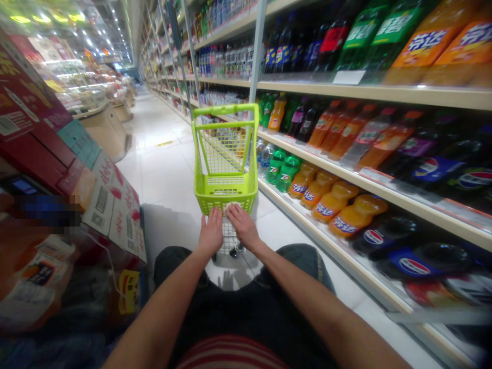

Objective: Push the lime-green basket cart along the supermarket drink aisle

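Observation:
A small lime-green shopping cart [225,154] stands on the white tiled aisle floor straight ahead of me. My left hand [211,231] and my right hand [242,225] rest side by side against its near rim, fingers pressed together on the basket's edge. Between the fingertips a pale object shows at the rim; I cannot make out what it is. The cart's basket looks empty through the mesh. A wheel [235,251] shows below my hands.
Long shelves [369,92] of bottled soft drinks run along the right, with orange, green and dark bottles. Stacked red and white cartons [111,200] crowd the left side. The aisle floor [161,154] runs on ahead past display counters [103,128].

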`<state>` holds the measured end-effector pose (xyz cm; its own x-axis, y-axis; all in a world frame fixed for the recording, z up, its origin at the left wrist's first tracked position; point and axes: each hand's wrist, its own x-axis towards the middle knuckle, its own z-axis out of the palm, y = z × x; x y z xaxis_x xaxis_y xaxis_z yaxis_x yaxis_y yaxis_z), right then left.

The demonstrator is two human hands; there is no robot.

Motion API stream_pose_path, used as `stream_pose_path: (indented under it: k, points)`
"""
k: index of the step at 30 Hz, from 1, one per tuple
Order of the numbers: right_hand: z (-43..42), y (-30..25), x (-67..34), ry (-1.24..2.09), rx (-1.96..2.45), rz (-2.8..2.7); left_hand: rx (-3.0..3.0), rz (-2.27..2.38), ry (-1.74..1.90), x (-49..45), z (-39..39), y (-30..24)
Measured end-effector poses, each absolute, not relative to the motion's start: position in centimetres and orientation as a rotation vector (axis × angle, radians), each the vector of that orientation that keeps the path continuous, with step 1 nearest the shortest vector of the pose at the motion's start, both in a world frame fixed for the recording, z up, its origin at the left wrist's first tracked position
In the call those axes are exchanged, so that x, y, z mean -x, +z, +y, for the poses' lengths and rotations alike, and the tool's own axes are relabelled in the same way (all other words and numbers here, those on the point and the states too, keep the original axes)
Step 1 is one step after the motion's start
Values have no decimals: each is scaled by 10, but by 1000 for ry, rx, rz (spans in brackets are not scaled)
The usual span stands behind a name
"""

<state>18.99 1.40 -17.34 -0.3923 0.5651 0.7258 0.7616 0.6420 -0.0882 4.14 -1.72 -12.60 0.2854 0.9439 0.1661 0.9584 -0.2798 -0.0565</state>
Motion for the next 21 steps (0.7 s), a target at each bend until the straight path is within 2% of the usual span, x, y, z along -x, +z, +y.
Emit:
stream_pose_path:
  k: [6, 15, 21]
  points:
    - [22, -146, -195, -356, 1069, -2068, 2370, -1738, -195, -56, -17, -114]
    - [11, -200, -219, -284, 1124, -2136, 2405, -1657, -99, -66, -31, -113]
    - [3, -156, -235, -250, 1064, -1963, 2380, -1643, -77, -82, -25, -96]
